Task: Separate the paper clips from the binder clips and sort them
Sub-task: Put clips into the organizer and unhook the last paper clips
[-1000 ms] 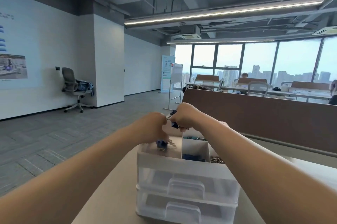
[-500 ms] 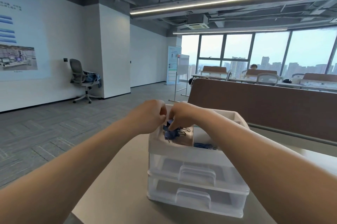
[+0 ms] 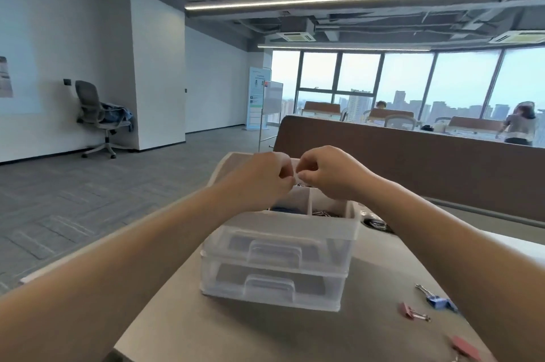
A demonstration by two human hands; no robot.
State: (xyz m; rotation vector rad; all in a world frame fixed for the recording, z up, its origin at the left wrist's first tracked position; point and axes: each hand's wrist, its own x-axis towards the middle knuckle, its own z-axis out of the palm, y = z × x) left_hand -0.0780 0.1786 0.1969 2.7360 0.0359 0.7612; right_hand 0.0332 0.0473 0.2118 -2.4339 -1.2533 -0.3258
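Knuckles up over the back of the translucent white plastic drawer box (image 3: 283, 226), the left hand (image 3: 265, 179) and the right hand (image 3: 327, 173) have their fingers curled inward, fingertips almost meeting. A thin silver glint of wire (image 3: 298, 184) shows just under the left fingertips. It is too small to tell whether it is a paper clip or which hand pinches it, so I cannot tell either hand's grip.

Thin walls divide the box's open top tray, and the hands hide its back compartments. The front left compartment shows only a sliver of a blue heap (image 3: 284, 210). The front right one holds a tangle of silver wire paper clips (image 3: 324, 212). Below are two frosted drawers, each with a moulded bar handle, their contents only dim dark shapes.

On the smooth grey-beige table (image 3: 236, 326), right of the box and nearer the person, lie three binder clips:
- a blue binder clip (image 3: 436, 301) with silver wire arms
- a pink binder clip (image 3: 408, 311)
- a second pink clip (image 3: 466, 347), cut off by the right forearm

Just right of the box's tray, a dark round shape with a shiny rim (image 3: 374, 223) is half hidden and unclear.
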